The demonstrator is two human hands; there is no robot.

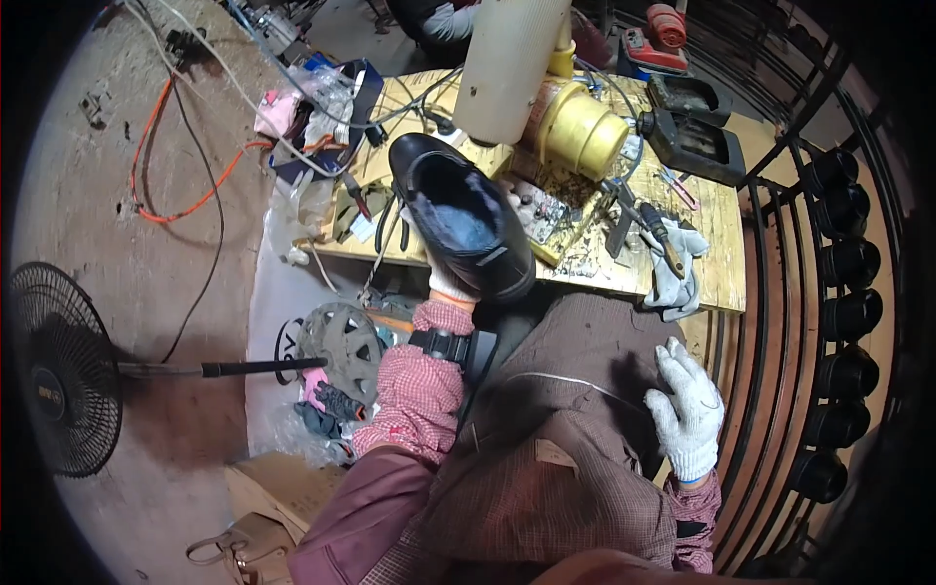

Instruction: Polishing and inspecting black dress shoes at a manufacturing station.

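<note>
The left hand, in a white work glove, grips a black shoe from below, its fingers closed around the heel end; the shoe sits directly above the wrist with its opening facing up and its fleece-like lining visible. The right hand, also gloved, rests flat and spread on the brown cloth over the lap, holding nothing, well to the right of the shoe.

Judged from this position, the step in hand is presenting the shoe to the yellow machine head just beyond the left hand. The grip should stay firm at the heel, the wrist steady, and the free hand should support the toe before any contact with the machine.

The wooden workbench lies ahead of both hands, crowded with hand tools, a pair of spare gloves forward of the right hand, and tangled cables beyond the left hand. A cream cylinder stands past the shoe. Left of the left hand, a black floor fan stands on a concrete floor with an orange cable. To the right of the right hand, a metal rack carries a column of dark shoes.
</note>
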